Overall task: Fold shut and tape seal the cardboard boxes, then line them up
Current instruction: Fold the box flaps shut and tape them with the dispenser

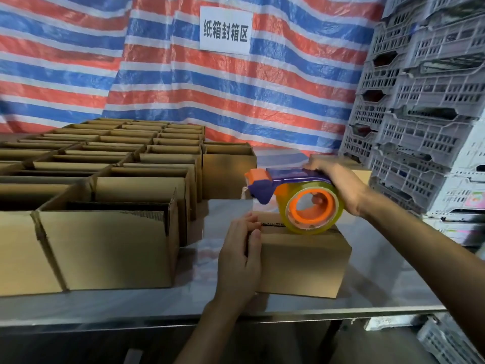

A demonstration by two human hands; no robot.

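On the bench [380,290], one folded-shut box [301,258] lies under both hands, the left hand [241,248] pressing flat-fingered on its left end and the right hand [338,185] gripping the tape dispenser [288,190] on its top seam, so sealing looks barely begun, with rows of open boxes [110,232] left.

There is one closed cardboard box [301,258] on one table [380,271], one tape dispenser [283,179] with one roll of clear tape [294,224], and two hands, the left hand [238,256] and the right hand [338,185]. The open boxes [105,245] number well over a dozen, the far rows too crowded for an exact count, and one further carton [363,176] shows in part. There is one white sign [225,30], one striped tarp [78,61], and a stack of grey crates [425,101] too tangled to count.
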